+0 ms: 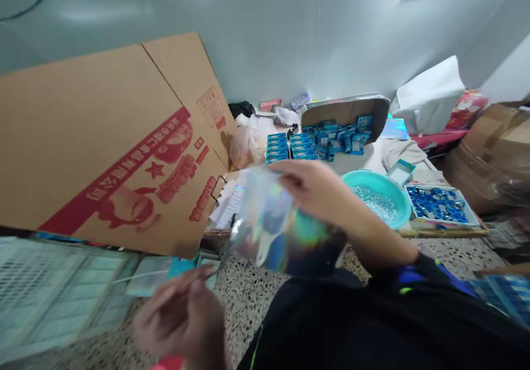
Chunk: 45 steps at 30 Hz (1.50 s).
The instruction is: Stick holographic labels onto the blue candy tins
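Note:
My right hand (308, 188) reaches across from the right, its fingers closed on the top edge of a clear plastic bag (269, 226) with a rainbow sheen. The bag hangs over my lap and is blurred. A pale, spoon-like shape shows on or through it; I cannot tell which. Lower left is my left hand (182, 309), smeared by motion, with thumb and fingers drawn together close to the bag's lower left corner. Whatever those fingers hold, if anything, cannot be made out. Behind the right hand, blue blister-like packs (277, 148) stand in two stacks on the table (343, 163).
A large cardboard box (103, 138) leans at left, above a pale green plastic crate (62, 298). Along the table are a tray of small blue boxes (383, 119), a turquoise basin (403, 199) of small pale pieces and a white box (466, 215) of blue parts.

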Each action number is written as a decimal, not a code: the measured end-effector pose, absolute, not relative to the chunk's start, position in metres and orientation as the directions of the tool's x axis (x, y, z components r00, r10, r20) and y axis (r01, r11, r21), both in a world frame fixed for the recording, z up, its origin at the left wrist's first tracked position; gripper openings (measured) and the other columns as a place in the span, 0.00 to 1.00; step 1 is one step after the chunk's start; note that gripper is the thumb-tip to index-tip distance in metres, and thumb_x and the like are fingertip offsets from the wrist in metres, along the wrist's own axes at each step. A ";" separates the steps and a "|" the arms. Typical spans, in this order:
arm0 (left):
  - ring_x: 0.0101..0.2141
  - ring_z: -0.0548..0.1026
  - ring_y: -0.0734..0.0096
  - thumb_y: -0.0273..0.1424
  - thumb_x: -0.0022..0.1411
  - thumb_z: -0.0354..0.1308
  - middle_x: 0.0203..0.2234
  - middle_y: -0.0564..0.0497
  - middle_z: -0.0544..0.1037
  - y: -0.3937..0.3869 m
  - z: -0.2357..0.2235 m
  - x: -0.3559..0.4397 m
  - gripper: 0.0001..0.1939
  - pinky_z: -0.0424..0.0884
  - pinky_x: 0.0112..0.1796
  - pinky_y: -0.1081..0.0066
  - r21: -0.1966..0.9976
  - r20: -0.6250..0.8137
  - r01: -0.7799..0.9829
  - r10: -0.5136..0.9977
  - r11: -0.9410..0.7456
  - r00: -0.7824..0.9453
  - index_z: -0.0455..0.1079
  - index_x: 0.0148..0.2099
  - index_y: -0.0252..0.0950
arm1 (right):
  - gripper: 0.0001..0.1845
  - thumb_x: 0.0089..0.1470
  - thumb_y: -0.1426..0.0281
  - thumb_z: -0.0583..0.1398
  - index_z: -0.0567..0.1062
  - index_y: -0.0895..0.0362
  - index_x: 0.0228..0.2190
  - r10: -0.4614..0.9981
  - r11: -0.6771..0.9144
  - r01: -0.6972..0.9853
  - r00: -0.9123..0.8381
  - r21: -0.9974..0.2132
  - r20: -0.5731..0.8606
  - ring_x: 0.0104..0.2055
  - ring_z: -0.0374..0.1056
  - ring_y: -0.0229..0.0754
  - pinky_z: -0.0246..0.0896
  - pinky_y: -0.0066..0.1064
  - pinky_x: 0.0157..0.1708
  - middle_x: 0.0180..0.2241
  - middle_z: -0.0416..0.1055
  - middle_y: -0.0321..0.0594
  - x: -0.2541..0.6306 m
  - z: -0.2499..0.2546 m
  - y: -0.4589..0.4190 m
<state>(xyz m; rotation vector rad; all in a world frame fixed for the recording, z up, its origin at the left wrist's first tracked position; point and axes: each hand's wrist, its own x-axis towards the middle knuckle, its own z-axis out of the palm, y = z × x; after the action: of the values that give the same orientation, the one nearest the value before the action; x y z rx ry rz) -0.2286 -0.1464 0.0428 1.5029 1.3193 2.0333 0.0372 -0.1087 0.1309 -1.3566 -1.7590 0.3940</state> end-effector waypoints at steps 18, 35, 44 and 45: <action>0.34 0.77 0.75 0.34 0.48 0.75 0.32 0.56 0.72 0.020 0.036 -0.021 0.21 0.80 0.38 0.70 0.937 0.063 -0.350 0.987 -0.006 0.151 0.70 0.42 0.39 | 0.27 0.56 0.67 0.56 0.75 0.70 0.52 0.597 -0.656 0.436 0.799 -0.617 -0.070 0.52 0.69 0.60 0.64 0.46 0.53 0.50 0.71 0.65 0.318 -0.132 -0.059; 0.31 0.76 0.79 0.38 0.51 0.76 0.31 0.56 0.74 0.027 0.050 -0.011 0.19 0.78 0.36 0.77 0.964 -0.075 -0.219 0.941 0.154 0.329 0.70 0.37 0.38 | 0.16 0.68 0.57 0.61 0.76 0.51 0.51 0.907 0.408 -0.033 0.126 -0.912 0.401 0.35 0.69 0.40 0.66 0.33 0.33 0.36 0.72 0.38 0.158 0.015 -0.025; 0.34 0.76 0.70 0.35 0.60 0.69 0.29 0.53 0.78 0.022 0.033 -0.008 0.09 0.72 0.43 0.66 0.808 0.333 0.455 0.927 -0.375 0.172 0.73 0.35 0.38 | 0.07 0.65 0.66 0.62 0.74 0.50 0.45 0.902 0.315 -0.146 0.353 -0.938 0.248 0.24 0.58 0.35 0.53 0.28 0.23 0.23 0.62 0.29 0.157 -0.003 -0.030; 0.34 0.75 0.69 0.34 0.60 0.68 0.29 0.54 0.78 0.022 0.033 -0.007 0.07 0.70 0.45 0.65 0.738 0.387 0.517 0.900 -0.434 0.203 0.74 0.35 0.39 | 0.07 0.65 0.65 0.62 0.73 0.50 0.45 0.912 0.293 -0.168 0.345 -0.941 0.223 0.24 0.57 0.36 0.53 0.29 0.24 0.23 0.61 0.29 0.158 -0.006 -0.030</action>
<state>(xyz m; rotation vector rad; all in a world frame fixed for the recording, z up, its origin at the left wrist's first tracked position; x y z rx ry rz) -0.0066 0.0224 0.0334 2.0327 1.3153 1.1312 0.1579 -0.0301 -0.0056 -0.9991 -0.9323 0.8787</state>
